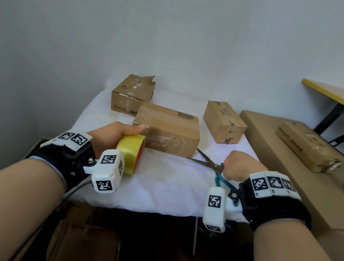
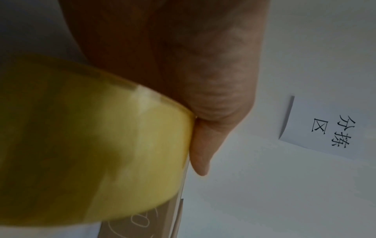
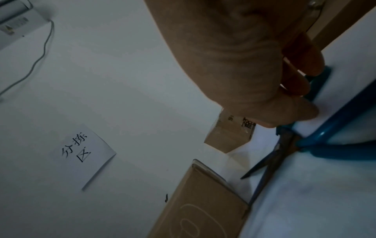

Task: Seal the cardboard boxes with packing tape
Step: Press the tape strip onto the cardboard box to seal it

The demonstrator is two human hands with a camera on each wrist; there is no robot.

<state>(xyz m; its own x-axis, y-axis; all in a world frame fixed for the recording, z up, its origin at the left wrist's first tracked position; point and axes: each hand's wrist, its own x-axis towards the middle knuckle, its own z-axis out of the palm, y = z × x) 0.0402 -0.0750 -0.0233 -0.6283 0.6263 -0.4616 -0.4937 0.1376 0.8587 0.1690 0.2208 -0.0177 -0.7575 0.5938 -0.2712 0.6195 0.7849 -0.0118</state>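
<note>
Centrally, on the white cloth-covered bench (image 1: 159, 183), lies the nearest cardboard box (image 1: 166, 129), a rectangular brown carton with a barcode on top and a pale outline drawing on its near face; its long axis runs left to right across the bench. Left of this box, the left hand (image 1: 113, 135) reaches forward from a forearm wearing a black wrist strap, its fingers curled round a roll of packing tape (image 1: 130, 155); the thumb lies along the top of the roll, beside the box's near left corner. The roll is a glossy yellow ring with a red core, held on edge, its open centre facing right; the left wrist view shows its smooth curved band (image 2: 91, 153) filling the lower left, with a fingertip at its rim. Right of the box, the right hand (image 1: 240, 168) is fisted knuckles-up, its fingers (image 3: 301, 112) curled through the blue-green loops of a pair of scissors (image 1: 208, 162). The dark metal blades are parted in a narrow V, tips pointing left toward the box's near right corner. Behind the box stand two more cartons: one with a torn, raised flap (image 1: 133, 94) to the rear left, another (image 1: 224, 122) to the rear right. A paper sign (image 3: 85, 156) with handwritten characters hangs on the wall.
</note>
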